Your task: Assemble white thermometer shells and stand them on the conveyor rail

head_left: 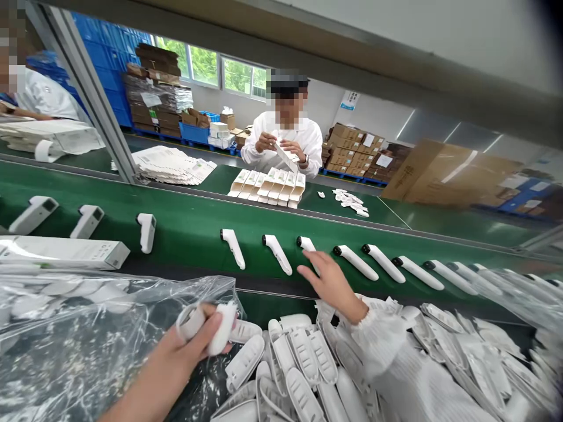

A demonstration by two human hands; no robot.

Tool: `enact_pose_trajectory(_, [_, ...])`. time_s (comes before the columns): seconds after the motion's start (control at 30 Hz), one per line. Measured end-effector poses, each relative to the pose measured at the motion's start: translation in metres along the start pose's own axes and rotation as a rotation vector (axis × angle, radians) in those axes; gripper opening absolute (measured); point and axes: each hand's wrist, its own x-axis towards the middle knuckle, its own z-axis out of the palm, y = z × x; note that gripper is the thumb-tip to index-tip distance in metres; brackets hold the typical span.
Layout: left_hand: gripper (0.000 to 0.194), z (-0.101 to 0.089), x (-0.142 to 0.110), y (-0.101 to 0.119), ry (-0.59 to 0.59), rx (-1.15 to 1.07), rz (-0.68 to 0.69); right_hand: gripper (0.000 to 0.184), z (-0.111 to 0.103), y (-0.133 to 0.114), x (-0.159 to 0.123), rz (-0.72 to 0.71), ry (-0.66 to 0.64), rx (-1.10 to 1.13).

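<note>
Running across the view, green conveyor belt (189, 231) carries a spaced row of white thermometers (277, 254). Clear plastic bag (65, 340) crowds the near left; heap of white casings (308, 363) fills the near surface. Co-worker (285, 140) beyond folds cartons (268, 187). Right hand (329, 284), fingers spread, touches one belt thermometer (305, 243). Left hand (193, 346) is clamped on a white casing (222, 328).

Belt count — about thirteen white thermometer bodies (277, 254) in a row across mid frame, blurring together at far right. One flat white box (61, 252) at left. Folded cartons (269, 186) at centre, roughly ten in two rows. Two people across the belt. Loose shells (303, 363) at lower centre — too many to count.
</note>
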Motion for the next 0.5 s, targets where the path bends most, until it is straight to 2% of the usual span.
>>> enact_pose_trajectory(0.07, [0.039,0.028,0.009,0.017,-0.035,-0.227,0.0,0.043,0.012,-0.034,-0.015,0.036,-0.133,0.449])
enact_pose_trajectory(0.13, [0.039,0.052,0.016,0.028,-0.086,-0.269,0.032,0.042,0.026,-0.06,-0.027,0.066,-0.223,0.779])
enact_pose_trajectory(0.17, [0.037,0.059,0.019,0.032,-0.098,-0.205,0.07,0.041,0.031,-0.067,-0.03,0.084,-0.241,0.888])
enact_pose_trajectory(0.23, [0.031,0.061,0.026,0.036,-0.097,0.077,0.219,0.041,0.035,-0.068,-0.027,0.119,-0.249,0.988])
enact_pose_trajectory(0.3, [0.03,0.047,0.031,0.037,-0.092,0.482,0.407,0.041,0.029,-0.054,-0.016,0.143,-0.202,0.934])
enact_pose_trajectory(0.33, [0.039,0.037,0.033,0.036,-0.111,0.678,0.477,0.04,0.023,-0.042,-0.007,0.144,-0.156,0.847])
enact_pose_trajectory(0.43, [0.06,0.004,0.033,0.026,-0.276,1.102,0.523,0.033,0.007,-0.006,0.016,0.124,-0.037,0.458])
enact_pose_trajectory(0.5, [0.064,-0.01,0.031,0.016,-0.347,1.271,0.553,0.031,0.005,0.011,0.026,0.096,-0.053,0.181])
